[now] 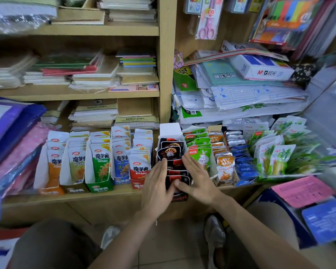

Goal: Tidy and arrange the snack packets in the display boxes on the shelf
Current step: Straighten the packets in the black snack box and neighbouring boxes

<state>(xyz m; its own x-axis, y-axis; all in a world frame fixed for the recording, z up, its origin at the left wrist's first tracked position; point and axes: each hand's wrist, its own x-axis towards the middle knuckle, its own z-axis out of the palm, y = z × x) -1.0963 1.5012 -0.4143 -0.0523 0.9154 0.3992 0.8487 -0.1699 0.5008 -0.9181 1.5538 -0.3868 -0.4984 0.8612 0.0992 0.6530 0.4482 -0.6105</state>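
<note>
left hand (pixel 157 181), right hand (pixel 197 176) | flank black packets (pixel 171 152) | perhaps pressing

Small stationery shop: wooden shelves (pixel 74 94) stacked with notebooks (pixel 66 68), hanging scissors (pixel 208 22), snack display boxes (pixel 99 186).

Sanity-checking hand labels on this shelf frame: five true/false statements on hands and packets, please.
1. The left hand and right hand flank the row of black-and-red snack packets in the white-backed display box. True.
2. The left hand holds a packet lifted off the shelf. False: its straight fingers press the row's left side.
3. The white packets with red bottoms stand directly left of that row. True.
4. The right hand rests on orange packets. False: it presses the row's right side; the orange snack packets lie farther right.
5. Pink scissors lie on the snack shelf. False: the pink scissors hang packaged above.
</note>
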